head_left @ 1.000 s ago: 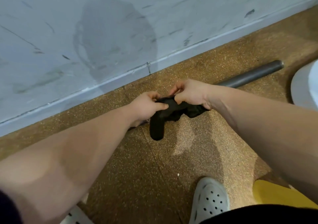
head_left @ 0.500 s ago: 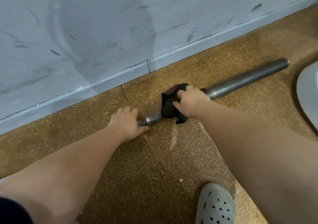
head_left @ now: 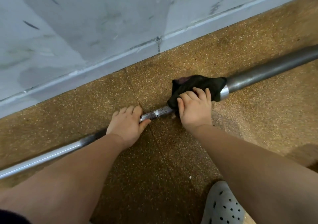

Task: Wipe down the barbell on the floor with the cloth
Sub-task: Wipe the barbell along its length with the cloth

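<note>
No readable text, labels, brand names, numbers or signs appear anywhere in this view.
</note>
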